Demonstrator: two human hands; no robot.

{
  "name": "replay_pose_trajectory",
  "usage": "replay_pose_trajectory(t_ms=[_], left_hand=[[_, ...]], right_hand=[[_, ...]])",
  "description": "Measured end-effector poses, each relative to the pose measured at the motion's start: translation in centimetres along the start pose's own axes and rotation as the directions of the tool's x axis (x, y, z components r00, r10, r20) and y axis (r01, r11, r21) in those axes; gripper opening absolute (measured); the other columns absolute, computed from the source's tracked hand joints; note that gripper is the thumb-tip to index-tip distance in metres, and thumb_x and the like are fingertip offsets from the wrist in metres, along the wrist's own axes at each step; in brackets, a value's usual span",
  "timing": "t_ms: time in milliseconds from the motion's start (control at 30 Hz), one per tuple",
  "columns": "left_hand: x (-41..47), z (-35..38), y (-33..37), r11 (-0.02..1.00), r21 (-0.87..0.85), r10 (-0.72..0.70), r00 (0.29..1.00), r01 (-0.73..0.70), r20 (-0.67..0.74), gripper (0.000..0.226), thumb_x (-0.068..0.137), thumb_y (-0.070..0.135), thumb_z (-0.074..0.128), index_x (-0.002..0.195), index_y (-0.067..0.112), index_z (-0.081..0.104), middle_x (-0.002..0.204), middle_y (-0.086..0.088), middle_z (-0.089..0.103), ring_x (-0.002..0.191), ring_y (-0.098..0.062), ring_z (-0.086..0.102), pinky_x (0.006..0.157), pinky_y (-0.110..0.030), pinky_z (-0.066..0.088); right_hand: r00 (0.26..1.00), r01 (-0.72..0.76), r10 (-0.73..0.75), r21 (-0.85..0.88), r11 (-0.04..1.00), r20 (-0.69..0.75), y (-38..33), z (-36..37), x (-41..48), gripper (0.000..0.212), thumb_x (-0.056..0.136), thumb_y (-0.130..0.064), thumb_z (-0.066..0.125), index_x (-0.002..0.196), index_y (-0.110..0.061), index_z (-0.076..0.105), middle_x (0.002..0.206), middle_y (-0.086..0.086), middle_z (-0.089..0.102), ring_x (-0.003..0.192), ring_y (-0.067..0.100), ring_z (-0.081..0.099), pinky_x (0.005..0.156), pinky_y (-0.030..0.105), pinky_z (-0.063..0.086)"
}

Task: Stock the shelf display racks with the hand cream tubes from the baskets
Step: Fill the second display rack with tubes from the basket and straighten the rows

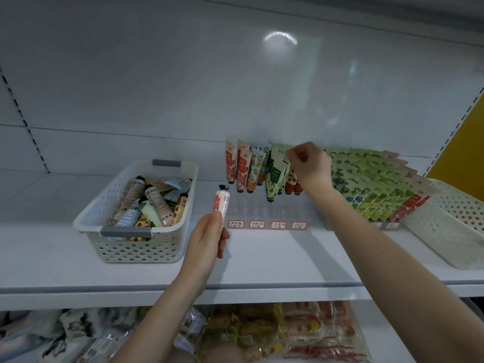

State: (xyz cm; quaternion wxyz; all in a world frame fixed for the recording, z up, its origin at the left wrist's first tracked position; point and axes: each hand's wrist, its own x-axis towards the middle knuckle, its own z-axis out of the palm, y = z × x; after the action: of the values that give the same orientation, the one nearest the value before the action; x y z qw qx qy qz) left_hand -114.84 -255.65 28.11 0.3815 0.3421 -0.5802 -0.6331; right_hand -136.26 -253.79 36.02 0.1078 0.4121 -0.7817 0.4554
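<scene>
The camera is looking at a shop aisle. White metal shelving point(262, 258) is standing in tiers, with slotted uprights point(17, 108) running up the back panel at the left. On the middle shelf a clear display rack point(264, 209) is holding hand cream tubes point(242, 169) in upright rows, and small handwritten price labels point(258, 224) with red borders are sitting along its front edge. A perforated white basket point(136, 248) is holding more tubes beside it. Below, packaged goods point(275, 334) in clear wrappers are lying on the lower shelf.
</scene>
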Motion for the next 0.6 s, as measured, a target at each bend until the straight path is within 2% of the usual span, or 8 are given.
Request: replay_pose_trajectory(t_ms=[67,133,200,267,333,433,533,600], left_hand=[[-0.4,-0.1,0.6,1.000,-0.003,0.009,1.000,-0.009,0.012,0.020,0.099,0.030,0.037,0.092,0.020,0.053,0.071,-0.002,0.051,0.058,-0.010,0.043,0.052,-0.019,0.037],[-0.9,-0.3,0.9,0.996,0.051,0.077,0.997,-0.079,0.030,0.013,0.096,0.030,0.044,0.091,0.024,0.055,0.072,-0.003,0.051,0.059,-0.008,0.044,0.053,-0.019,0.038],[-1.5,-0.5,1.1,0.977,0.124,0.170,0.984,-0.175,0.051,0.006,0.092,0.029,0.053,0.094,0.026,0.057,0.070,-0.001,0.050,0.053,-0.002,0.044,0.049,-0.014,0.038],[-1.9,-0.8,1.2,0.942,0.214,0.251,0.966,-0.258,0.062,0.014,0.088,0.028,0.060,0.101,0.027,0.059,0.070,0.008,0.054,0.052,0.003,0.049,0.051,-0.013,0.038],[-2.3,-1.1,1.3,0.910,0.278,0.298,0.951,-0.308,0.078,0.021,0.083,0.026,0.066,0.104,0.027,0.061,0.077,0.013,0.059,0.059,0.006,0.053,0.054,-0.014,0.039],[-3.0,-1.7,1.4,0.899,0.298,0.321,0.946,-0.321,0.050,0.027,0.080,0.025,0.069,0.106,0.027,0.060,0.088,0.011,0.062,0.068,-0.001,0.057,0.055,-0.015,0.043],[-3.1,-2.6,1.5,0.981,0.055,0.190,0.980,-0.187,-0.056,0.024,0.083,0.022,0.065,0.106,0.018,0.061,0.097,-0.006,0.064,0.079,-0.017,0.067,0.061,-0.018,0.054],[-3.2,-3.0,1.7,0.985,-0.121,0.112,0.990,-0.122,-0.091,0.014,0.085,0.013,0.063,0.099,0.014,0.062,0.099,-0.010,0.066,0.080,-0.020,0.070,0.066,-0.022,0.057]], right_hand=[[0.997,0.042,-0.049,0.123,0.992,0.058,-1.3,-0.5,-1.5,0.024,0.092,-0.019,0.057,0.086,0.002,0.065,0.072,0.011,0.063,0.059,0.016,0.056,0.060,0.027,0.047],[0.972,0.042,-0.091,0.221,0.974,0.217,-2.6,-0.8,-3.3,0.028,0.092,-0.024,0.057,0.076,-0.004,0.065,0.066,0.009,0.064,0.052,0.011,0.055,0.053,0.022,0.046],[0.897,-0.093,-0.059,0.317,0.944,0.437,-3.8,-1.0,-5.2,0.021,0.091,-0.033,0.055,0.079,-0.017,0.063,0.071,0.003,0.066,0.056,0.008,0.060,0.055,0.021,0.052],[0.808,-0.238,-0.032,0.376,0.896,0.588,-4.5,-1.1,-6.8,0.021,0.089,-0.037,0.056,0.088,-0.018,0.062,0.077,0.002,0.067,0.063,0.010,0.065,0.061,0.022,0.055],[0.765,-0.322,-0.037,0.431,0.843,0.643,-4.7,-1.0,-8.0,0.018,0.088,-0.031,0.060,0.090,-0.014,0.064,0.076,0.003,0.068,0.063,0.010,0.065,0.059,0.019,0.053],[0.771,-0.416,-0.004,0.507,0.755,0.637,-4.5,-1.2,-9.3,0.007,0.086,-0.016,0.063,0.084,-0.010,0.067,0.073,0.004,0.067,0.061,0.009,0.064,0.058,0.017,0.052],[0.762,-0.556,0.085,0.581,0.595,0.642,-3.6,-1.7,-10.0,0.008,0.087,-0.009,0.060,0.083,-0.004,0.065,0.076,0.010,0.067,0.064,0.013,0.066,0.059,0.017,0.055],[0.740,-0.627,0.121,0.613,0.480,0.662,-2.9,-2.0,-10.4,0.007,0.088,-0.005,0.057,0.086,-0.001,0.063,0.081,0.013,0.066,0.067,0.015,0.068,0.061,0.017,0.056]])
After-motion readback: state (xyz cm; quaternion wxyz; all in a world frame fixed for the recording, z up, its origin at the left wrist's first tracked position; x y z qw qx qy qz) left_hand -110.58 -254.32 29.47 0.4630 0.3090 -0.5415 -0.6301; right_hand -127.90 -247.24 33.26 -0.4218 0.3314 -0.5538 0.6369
